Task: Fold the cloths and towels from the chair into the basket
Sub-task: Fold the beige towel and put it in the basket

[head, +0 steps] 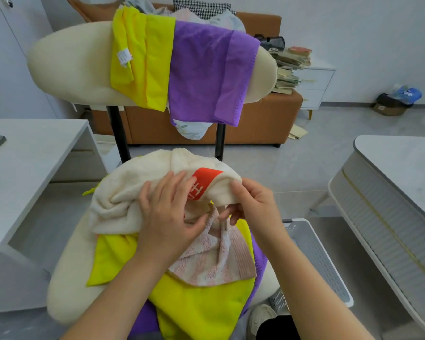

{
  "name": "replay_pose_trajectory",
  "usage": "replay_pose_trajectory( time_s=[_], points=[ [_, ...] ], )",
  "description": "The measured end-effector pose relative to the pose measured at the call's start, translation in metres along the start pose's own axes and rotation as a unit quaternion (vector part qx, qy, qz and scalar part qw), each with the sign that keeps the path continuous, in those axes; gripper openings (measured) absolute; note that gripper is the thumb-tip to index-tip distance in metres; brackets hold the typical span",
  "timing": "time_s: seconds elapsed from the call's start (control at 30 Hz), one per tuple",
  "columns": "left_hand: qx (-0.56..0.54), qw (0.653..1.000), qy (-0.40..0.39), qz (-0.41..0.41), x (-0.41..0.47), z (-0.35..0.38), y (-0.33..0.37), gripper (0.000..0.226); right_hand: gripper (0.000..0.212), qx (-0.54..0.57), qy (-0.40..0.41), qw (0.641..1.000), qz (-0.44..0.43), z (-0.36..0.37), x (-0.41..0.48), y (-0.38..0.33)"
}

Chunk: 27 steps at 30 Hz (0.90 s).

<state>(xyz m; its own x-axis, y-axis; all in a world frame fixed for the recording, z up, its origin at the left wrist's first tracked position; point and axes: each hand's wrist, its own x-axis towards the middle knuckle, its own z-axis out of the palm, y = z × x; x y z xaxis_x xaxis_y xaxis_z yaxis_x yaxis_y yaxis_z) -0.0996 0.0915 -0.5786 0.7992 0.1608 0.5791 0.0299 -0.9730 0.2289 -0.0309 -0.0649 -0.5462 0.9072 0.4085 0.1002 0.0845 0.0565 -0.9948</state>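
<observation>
At the back there's a tan sofa [263, 123] with a houndstooth cushion [201, 7] up on it. A messy stack of books [290, 67] is piled at its right end, next to a white drawer unit [317, 82]. There's a cardboard box [390, 109] with a blue bag [407, 94] by the wall. White bench [35, 148] on my left, a rounded one [402, 163] on my right, my shoe [260, 315] down below.
</observation>
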Motion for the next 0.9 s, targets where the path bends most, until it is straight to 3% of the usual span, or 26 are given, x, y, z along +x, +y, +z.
replay_pose_trajectory(
  time_s=[0.23, 0.4, 0.57, 0.73, 0.9],
  points=[
    [-0.002, 0.999, 0.019, -0.04, 0.001, 0.012, 0.008, 0.06, 0.023, 0.133, -0.11, 0.982, 0.079, 0.009, -0.006, -0.01],
    [-0.046, 0.992, 0.047, -0.108, 0.008, 0.016, 0.017, 0.047, 0.023, 0.175, -0.119, 0.973, 0.094, 0.013, -0.004, -0.011],
    [-0.065, 0.985, 0.094, -0.127, 0.015, 0.014, 0.02, 0.04, 0.022, 0.169, -0.077, 0.979, 0.085, 0.009, 0.003, -0.009],
    [-0.019, 0.98, 0.177, -0.087, 0.022, 0.009, 0.018, 0.024, 0.022, 0.077, 0.027, 0.994, 0.074, 0.0, 0.009, -0.01],
    [0.014, 0.975, 0.215, -0.047, 0.026, -0.001, 0.003, 0.021, 0.024, 0.033, 0.048, 0.997, 0.054, 0.0, 0.007, -0.012]
  ],
)
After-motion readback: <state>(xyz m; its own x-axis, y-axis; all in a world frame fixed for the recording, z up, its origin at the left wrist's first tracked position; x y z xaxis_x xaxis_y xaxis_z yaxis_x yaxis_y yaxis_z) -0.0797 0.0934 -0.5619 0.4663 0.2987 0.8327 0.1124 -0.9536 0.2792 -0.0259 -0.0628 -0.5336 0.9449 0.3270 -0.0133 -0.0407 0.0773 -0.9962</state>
